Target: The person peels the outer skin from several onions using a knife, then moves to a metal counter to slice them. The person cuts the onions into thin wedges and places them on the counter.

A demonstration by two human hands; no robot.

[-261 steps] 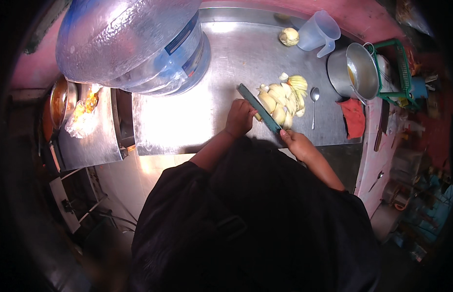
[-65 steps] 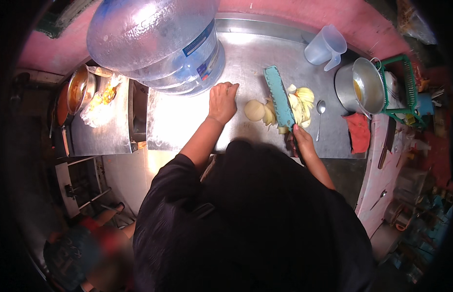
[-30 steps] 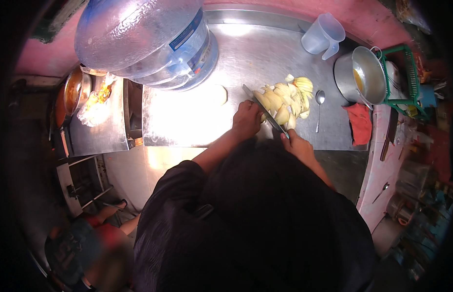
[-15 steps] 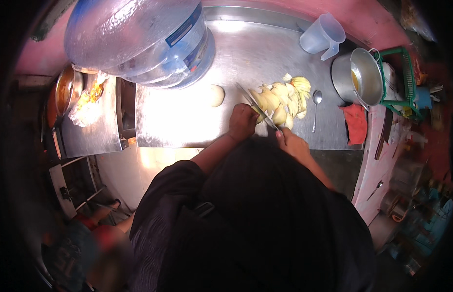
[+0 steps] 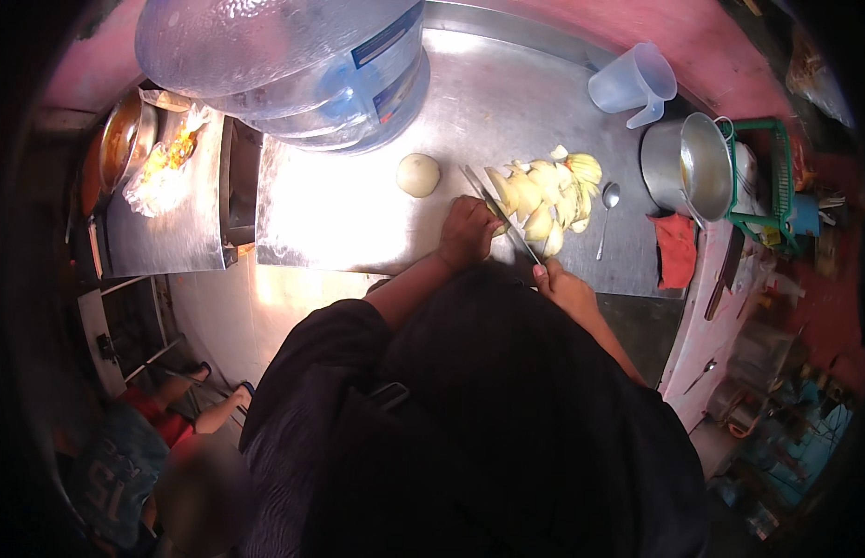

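My right hand (image 5: 568,288) is closed round the handle of a knife (image 5: 496,211), whose long blade slants up and left across the metal table (image 5: 339,244). On the blade's left side, my left hand (image 5: 468,229) has its fingers bent over a pale vegetable piece, mostly hidden beneath them. Right of the blade lies a heap of pale yellow-green vegetable slices (image 5: 547,189), some fanned together. A round, pale vegetable piece (image 5: 418,175) rests apart, beyond my left hand. The kind of vegetable is unclear.
A large clear water bottle (image 5: 293,84) fills the back left. To the right are a spoon (image 5: 611,195), a plastic jug (image 5: 629,80), a metal pot (image 5: 669,153), a red cloth (image 5: 675,249) and a green rack (image 5: 782,177). Someone sits low at left (image 5: 125,470).
The view has shifted slightly, moving the table's things in the picture. The knife stays beside my left hand with its blade at a similar slant; both grips look unchanged.
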